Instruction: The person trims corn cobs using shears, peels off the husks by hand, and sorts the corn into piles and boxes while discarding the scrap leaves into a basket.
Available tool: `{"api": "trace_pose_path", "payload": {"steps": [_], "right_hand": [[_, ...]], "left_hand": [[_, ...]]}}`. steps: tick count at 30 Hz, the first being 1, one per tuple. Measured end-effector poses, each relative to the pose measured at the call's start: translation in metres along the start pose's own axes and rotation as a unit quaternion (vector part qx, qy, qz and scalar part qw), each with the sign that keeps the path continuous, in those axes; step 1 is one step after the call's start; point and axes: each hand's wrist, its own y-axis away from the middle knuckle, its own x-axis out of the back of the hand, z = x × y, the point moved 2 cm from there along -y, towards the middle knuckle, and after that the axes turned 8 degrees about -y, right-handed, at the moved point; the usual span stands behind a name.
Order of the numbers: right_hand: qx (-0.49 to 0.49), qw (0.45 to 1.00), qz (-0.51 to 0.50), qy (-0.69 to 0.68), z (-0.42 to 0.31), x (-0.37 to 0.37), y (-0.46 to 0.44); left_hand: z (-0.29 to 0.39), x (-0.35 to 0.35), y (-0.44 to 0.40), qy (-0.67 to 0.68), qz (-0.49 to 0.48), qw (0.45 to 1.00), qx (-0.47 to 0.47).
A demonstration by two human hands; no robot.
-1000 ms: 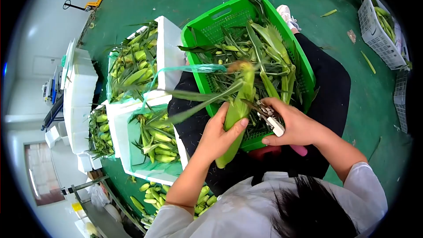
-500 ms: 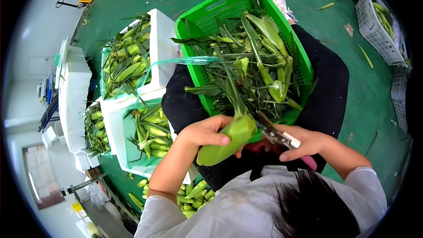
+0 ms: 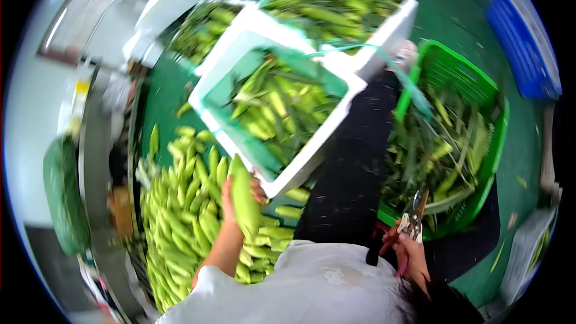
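My left hand (image 3: 228, 203) is closed around an ear of corn (image 3: 244, 197) in its green husk, held at the left above a large floor pile of trimmed corn ears (image 3: 186, 228). My right hand (image 3: 415, 256) grips pruning shears (image 3: 411, 225) with red handles, near the front rim of a green plastic basket (image 3: 503, 144). Long leaves and cut husk scraps (image 3: 444, 150) fill that basket. Just beyond my left hand is a white foam box (image 3: 318, 168) with a green liner and corn inside.
Another foam box of corn (image 3: 336, 15) stands farther back, with a third (image 3: 207, 27) to its left. A blue crate (image 3: 516, 42) is at the far right. Metal shelving (image 3: 99, 162) and a green sack (image 3: 65, 195) line the left side.
The view has swung left toward the pile. My left hand has carried the ear from over the basket to the pile, and the ear's long leafy end is gone. The shears stay in my right hand.
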Motion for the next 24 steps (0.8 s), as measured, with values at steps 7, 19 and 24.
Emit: {"api": "trace_pose_path", "payload": {"steps": [7,19,24], "right_hand": [[-0.075,0.994,-0.007,0.082,-0.009,-0.028,-0.021],[-0.154,0.983,0.097,-0.001,-0.012,0.019,-0.029],[-0.17,0.97,0.169,-0.038,-0.006,0.027,-0.036]], "left_hand": [[0.189,0.188,0.192,0.182,0.406,0.637,-0.63],[0.171,0.103,-0.36,-0.748,0.397,0.447,-0.288],[0.282,0.231,-0.451,-0.799,0.347,0.44,-0.218]]}}
